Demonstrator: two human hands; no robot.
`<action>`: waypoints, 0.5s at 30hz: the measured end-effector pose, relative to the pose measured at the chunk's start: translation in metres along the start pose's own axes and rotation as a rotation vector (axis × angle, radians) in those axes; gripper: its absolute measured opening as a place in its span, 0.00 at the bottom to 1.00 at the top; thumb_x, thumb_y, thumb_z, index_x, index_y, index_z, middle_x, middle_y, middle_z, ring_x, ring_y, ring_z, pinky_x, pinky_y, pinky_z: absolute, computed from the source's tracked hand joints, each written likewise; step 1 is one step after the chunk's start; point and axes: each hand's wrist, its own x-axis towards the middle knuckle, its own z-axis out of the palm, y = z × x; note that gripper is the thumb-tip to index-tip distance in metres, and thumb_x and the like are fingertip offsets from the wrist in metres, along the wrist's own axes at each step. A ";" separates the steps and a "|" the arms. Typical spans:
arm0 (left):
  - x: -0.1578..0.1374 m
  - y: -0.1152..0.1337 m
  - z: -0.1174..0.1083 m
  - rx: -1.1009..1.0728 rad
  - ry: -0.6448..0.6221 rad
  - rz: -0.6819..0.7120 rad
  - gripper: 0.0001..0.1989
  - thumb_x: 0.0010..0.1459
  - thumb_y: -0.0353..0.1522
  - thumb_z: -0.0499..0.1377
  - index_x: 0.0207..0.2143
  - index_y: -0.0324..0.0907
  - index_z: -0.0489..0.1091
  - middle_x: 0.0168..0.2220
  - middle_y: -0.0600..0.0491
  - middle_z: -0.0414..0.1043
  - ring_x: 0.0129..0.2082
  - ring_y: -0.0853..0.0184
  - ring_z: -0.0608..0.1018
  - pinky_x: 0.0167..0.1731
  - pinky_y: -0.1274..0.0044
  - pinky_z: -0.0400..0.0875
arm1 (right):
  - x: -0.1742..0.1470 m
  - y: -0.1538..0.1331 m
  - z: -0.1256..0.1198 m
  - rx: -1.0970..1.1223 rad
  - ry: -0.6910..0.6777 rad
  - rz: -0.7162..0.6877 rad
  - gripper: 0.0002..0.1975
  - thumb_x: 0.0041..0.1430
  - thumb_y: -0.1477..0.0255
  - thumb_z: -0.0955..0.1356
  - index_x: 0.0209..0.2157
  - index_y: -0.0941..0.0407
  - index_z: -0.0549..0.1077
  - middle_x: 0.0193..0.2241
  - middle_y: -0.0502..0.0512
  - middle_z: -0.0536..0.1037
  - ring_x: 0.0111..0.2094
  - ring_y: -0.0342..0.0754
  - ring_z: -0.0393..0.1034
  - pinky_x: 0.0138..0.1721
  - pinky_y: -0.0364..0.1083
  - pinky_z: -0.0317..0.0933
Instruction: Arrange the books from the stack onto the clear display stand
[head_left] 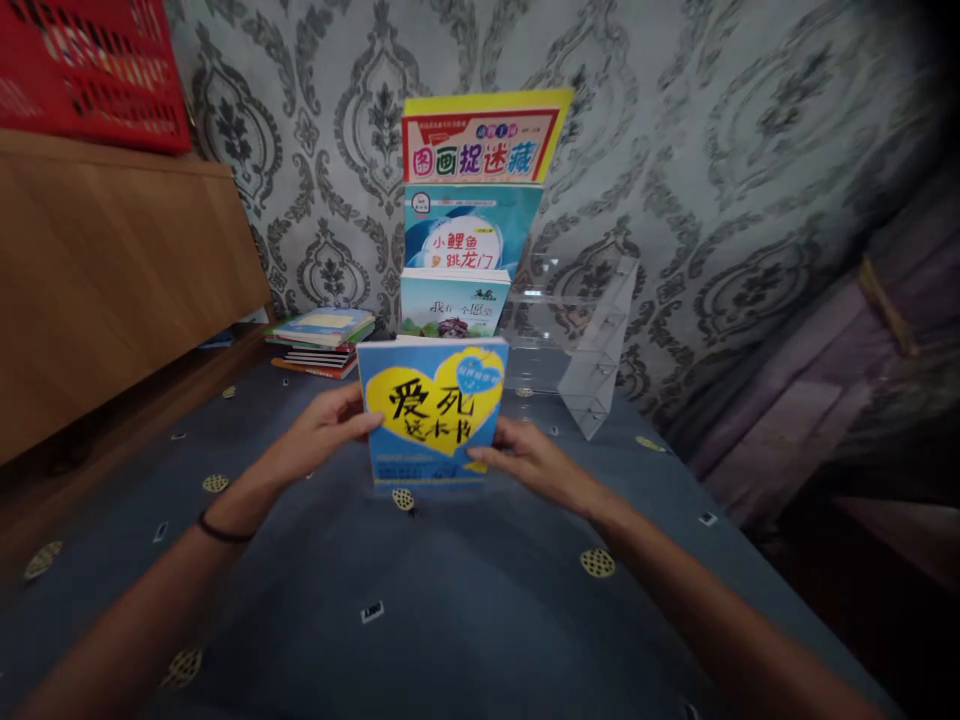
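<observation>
Patterned wall behind, blue cloth spread below, and there's the clear rack, books rising in steps at its left. In front of them, the blue book, upright, yellow heart facing out! Left hand pinches one side, right hand the other; whether the book touches the rack, I can't tell.

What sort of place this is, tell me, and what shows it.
Most likely a room in a home, perhaps a bedroom: ornate patterned wallpaper, draped purplish fabric and wooden furniture suggest it.
</observation>
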 end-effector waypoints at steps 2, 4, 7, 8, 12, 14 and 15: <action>0.028 0.006 -0.006 0.065 0.022 0.123 0.24 0.60 0.43 0.65 0.54 0.41 0.74 0.51 0.46 0.80 0.47 0.58 0.82 0.45 0.69 0.79 | 0.016 -0.003 -0.020 -0.124 0.076 -0.070 0.22 0.63 0.55 0.70 0.51 0.54 0.77 0.48 0.59 0.83 0.48 0.57 0.78 0.49 0.58 0.74; 0.053 0.011 -0.011 0.123 0.046 0.245 0.24 0.60 0.44 0.65 0.55 0.41 0.73 0.53 0.45 0.78 0.49 0.58 0.81 0.47 0.68 0.79 | 0.029 -0.006 -0.037 -0.191 0.148 -0.152 0.23 0.64 0.54 0.69 0.53 0.54 0.76 0.48 0.59 0.82 0.47 0.57 0.78 0.49 0.58 0.74; 0.080 0.014 -0.015 0.200 0.070 0.389 0.25 0.60 0.45 0.65 0.54 0.41 0.73 0.53 0.46 0.78 0.51 0.58 0.80 0.52 0.67 0.77 | 0.043 -0.004 -0.053 -0.345 0.268 -0.231 0.23 0.64 0.52 0.68 0.51 0.54 0.77 0.46 0.59 0.83 0.44 0.58 0.78 0.47 0.58 0.73; 0.086 0.012 -0.015 0.218 0.076 0.424 0.25 0.60 0.46 0.65 0.54 0.41 0.74 0.53 0.47 0.78 0.51 0.59 0.80 0.53 0.66 0.76 | 0.047 -0.002 -0.057 -0.402 0.301 -0.236 0.23 0.64 0.51 0.68 0.49 0.54 0.77 0.44 0.58 0.83 0.43 0.58 0.78 0.45 0.58 0.73; 0.100 0.001 -0.015 0.286 0.109 0.498 0.23 0.63 0.45 0.63 0.54 0.42 0.73 0.54 0.47 0.78 0.52 0.59 0.79 0.54 0.65 0.74 | 0.054 0.015 -0.063 -0.532 0.394 -0.224 0.25 0.65 0.48 0.66 0.42 0.56 0.78 0.36 0.59 0.83 0.36 0.56 0.77 0.40 0.55 0.72; 0.102 -0.005 -0.015 0.327 0.115 0.498 0.21 0.64 0.44 0.62 0.54 0.42 0.73 0.54 0.46 0.77 0.53 0.58 0.78 0.55 0.65 0.73 | 0.056 0.023 -0.064 -0.548 0.412 -0.220 0.26 0.64 0.47 0.65 0.41 0.57 0.78 0.35 0.60 0.82 0.34 0.56 0.76 0.38 0.53 0.71; 0.103 -0.007 -0.015 0.346 0.116 0.491 0.21 0.64 0.43 0.62 0.54 0.42 0.73 0.54 0.46 0.77 0.53 0.58 0.78 0.56 0.65 0.72 | 0.057 0.026 -0.064 -0.547 0.411 -0.214 0.27 0.64 0.46 0.65 0.41 0.57 0.78 0.35 0.60 0.82 0.34 0.55 0.76 0.37 0.53 0.70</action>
